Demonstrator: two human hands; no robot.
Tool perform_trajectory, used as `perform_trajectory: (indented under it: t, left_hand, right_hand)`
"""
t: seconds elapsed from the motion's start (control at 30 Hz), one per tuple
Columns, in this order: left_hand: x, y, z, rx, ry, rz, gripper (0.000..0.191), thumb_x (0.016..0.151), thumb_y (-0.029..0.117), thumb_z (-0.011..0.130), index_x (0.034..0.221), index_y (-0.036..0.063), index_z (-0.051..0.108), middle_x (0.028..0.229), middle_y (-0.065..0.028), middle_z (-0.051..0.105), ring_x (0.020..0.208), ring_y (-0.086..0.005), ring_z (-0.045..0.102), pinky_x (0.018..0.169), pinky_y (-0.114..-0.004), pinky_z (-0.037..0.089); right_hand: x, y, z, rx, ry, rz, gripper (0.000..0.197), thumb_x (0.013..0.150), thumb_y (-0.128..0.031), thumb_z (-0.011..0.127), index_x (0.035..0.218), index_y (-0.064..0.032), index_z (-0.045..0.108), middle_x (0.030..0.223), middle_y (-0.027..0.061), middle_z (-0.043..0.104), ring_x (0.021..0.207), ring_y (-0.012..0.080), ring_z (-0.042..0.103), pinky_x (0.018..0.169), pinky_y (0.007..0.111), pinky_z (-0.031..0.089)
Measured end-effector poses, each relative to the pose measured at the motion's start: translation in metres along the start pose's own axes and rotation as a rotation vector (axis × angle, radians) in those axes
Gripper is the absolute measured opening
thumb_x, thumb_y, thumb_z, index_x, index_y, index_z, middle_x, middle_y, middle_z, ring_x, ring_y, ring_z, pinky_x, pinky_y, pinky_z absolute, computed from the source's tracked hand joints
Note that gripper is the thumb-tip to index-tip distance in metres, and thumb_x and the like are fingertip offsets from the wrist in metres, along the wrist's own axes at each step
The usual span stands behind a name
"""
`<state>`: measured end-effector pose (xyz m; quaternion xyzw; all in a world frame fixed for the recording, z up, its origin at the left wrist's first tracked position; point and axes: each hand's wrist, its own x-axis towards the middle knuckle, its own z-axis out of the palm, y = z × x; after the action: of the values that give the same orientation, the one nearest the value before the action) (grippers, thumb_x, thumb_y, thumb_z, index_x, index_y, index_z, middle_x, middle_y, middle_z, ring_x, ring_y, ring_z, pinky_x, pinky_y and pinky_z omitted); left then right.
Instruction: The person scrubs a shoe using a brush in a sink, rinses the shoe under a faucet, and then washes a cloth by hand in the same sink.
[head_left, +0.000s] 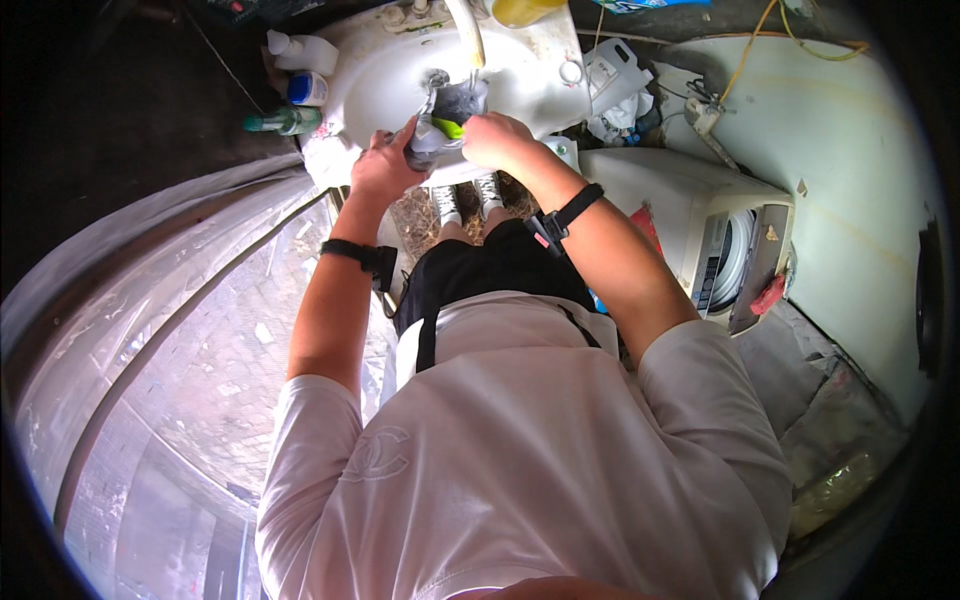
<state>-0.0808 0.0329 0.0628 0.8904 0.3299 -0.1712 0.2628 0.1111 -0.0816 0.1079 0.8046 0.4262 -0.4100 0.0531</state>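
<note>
At the front rim of a white washbasin (517, 56), my left hand (388, 161) grips a grey, wet-looking item (426, 142), perhaps a shoe; its exact kind is unclear. My right hand (495, 140) is closed around a bright green object (448, 128), possibly a brush, which lies against the grey item. The far part of the grey item is under a thin stream of water from a pale hose or spout (468, 34). A metal drain fitting (435, 77) shows just behind it.
Left of the basin stand a white bottle (311, 54), a blue-capped container (307, 89) and a green bottle (283, 121). On the right are a translucent jug (616, 75), a yellow container (525, 10) and a washing machine (675, 202). A clear plastic sheet (202, 352) hangs at left.
</note>
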Motion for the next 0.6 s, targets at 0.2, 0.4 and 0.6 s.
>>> perform_trajectory:
  t: [0.2,0.4,0.6]
  left_hand:
    - [-0.022,0.007,-0.017,0.088,-0.015,-0.07,0.107,0.073,0.051,0.085,0.165,0.0377,0.032,0.147,-0.0256,0.053,0.124,-0.0413,0.066,0.103,-0.048,0.056]
    - [-0.034,0.018,-0.018,0.222,0.077,-0.1,0.111,0.068,0.048,0.09,0.164,0.0323,0.036,0.14,-0.0242,0.058,0.114,-0.0422,0.069,0.094,-0.05,0.059]
    - [-0.039,0.045,-0.046,0.347,0.044,-0.152,0.109,0.069,0.042,0.089,0.164,0.032,0.036,0.14,-0.0215,0.059,0.114,-0.043,0.069,0.093,-0.047,0.059]
  right_hand:
    - [-0.003,-0.006,0.009,0.179,-0.022,-0.04,0.028,0.094,-0.023,0.057,0.107,-0.0077,0.077,0.106,0.0228,0.075,0.102,0.0409,0.073,0.09,0.049,0.057]
    - [-0.011,-0.023,0.015,0.291,0.042,-0.015,0.027,0.091,-0.026,0.06,0.096,-0.0051,0.077,0.097,0.0238,0.075,0.095,0.042,0.073,0.085,0.051,0.057]
    - [-0.016,-0.016,0.002,0.381,0.036,-0.107,0.031,0.086,-0.022,0.062,0.097,0.002,0.078,0.1,0.0293,0.074,0.102,0.045,0.073,0.09,0.051,0.057]
